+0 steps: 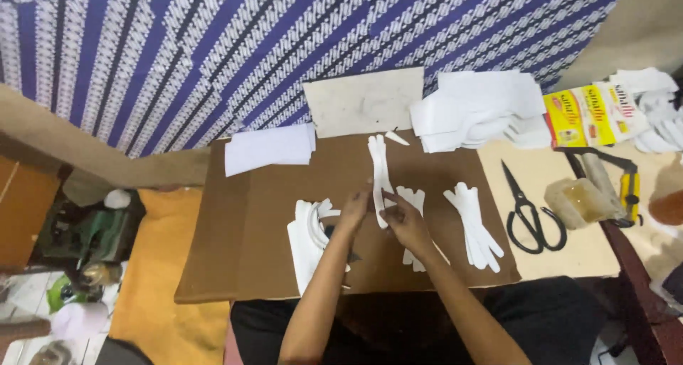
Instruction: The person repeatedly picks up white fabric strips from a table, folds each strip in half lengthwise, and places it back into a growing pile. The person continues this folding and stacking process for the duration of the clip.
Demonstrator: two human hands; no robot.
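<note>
Both my hands meet over a brown cardboard sheet (270, 194). My left hand (355, 210) and my right hand (403, 218) together pinch a long, narrow white cut-out strip (379, 167) that stretches away from me. Left of my left hand lies a pile of curved white cut-out pieces (307, 230). Under my right hand is another white cut piece (413, 198), and further right a stack of finger-shaped white pieces (473, 223).
Black scissors (528, 219) lie on the pale table right of the cardboard, beside a clear plastic container (580, 200) and a yellow utility knife (629, 187). White sheet stacks (269, 148) (484, 109) and a grey board (364, 100) sit at the back. Blue patterned cloth hangs behind.
</note>
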